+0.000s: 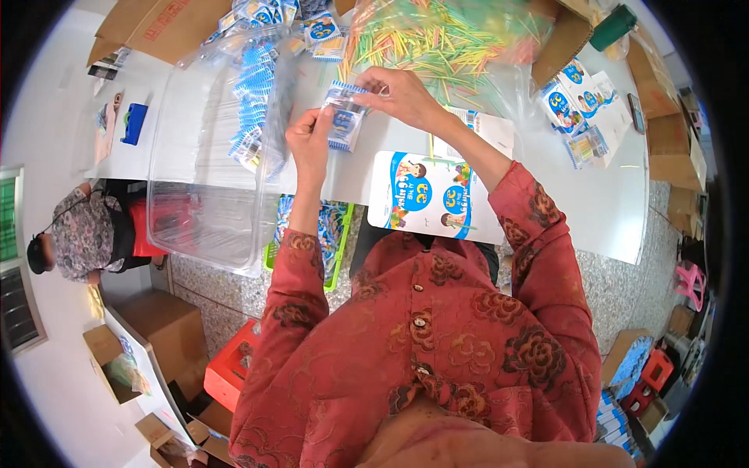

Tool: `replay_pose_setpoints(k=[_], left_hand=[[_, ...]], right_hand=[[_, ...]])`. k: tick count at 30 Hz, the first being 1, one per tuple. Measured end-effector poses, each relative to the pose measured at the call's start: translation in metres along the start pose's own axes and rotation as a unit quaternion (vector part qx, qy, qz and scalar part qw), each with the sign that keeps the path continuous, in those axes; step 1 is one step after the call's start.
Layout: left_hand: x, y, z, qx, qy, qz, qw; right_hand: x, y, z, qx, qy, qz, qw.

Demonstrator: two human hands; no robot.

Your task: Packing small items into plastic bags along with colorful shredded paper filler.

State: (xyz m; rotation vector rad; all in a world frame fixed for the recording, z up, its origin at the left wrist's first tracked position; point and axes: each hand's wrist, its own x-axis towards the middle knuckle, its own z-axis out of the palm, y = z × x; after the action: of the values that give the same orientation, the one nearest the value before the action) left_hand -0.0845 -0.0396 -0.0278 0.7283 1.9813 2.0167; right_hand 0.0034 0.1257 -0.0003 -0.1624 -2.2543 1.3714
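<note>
A small blue and white printed packet [343, 125] is held upright over the white table between both my hands. My left hand [310, 139] grips its left edge between thumb and fingers. At the packet's top right corner, the thumb and fingers of my right hand [394, 95] are pinched together on it. Just beyond my hands lies a big heap of thin yellow, green and pink plastic sticks [445, 54] on clear film. To the left, a clear plastic tray [207, 210] holds a row of similar packets [256, 97] stood closely together.
A flat printed carton [429, 195] lies at the table's front edge. More cartons [569, 101], a packet [587, 147] and a phone [636, 113] are at the right. Below the table is a green basket [337, 261] of packets. Another person [86, 234] sits far left.
</note>
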Motion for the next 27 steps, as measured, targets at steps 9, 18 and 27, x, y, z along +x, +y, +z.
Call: replay_pose_setpoints(k=[9, 18, 27], left_hand=[[-0.010, 0.014, -0.008, 0.044, -0.148, -0.050, 0.987], [-0.028, 0.035, 0.010, 0.003, -0.115, -0.047, 0.992], [-0.050, 0.040, 0.025, -0.072, -0.057, -0.051, 0.994]], right_hand=[[-0.002, -0.024, -0.018, -0.045, -0.113, 0.056, 0.991], [-0.018, -0.051, -0.030, -0.053, -0.064, -0.035, 0.996], [-0.047, -0.066, -0.040, -0.120, 0.022, -0.102, 0.987]])
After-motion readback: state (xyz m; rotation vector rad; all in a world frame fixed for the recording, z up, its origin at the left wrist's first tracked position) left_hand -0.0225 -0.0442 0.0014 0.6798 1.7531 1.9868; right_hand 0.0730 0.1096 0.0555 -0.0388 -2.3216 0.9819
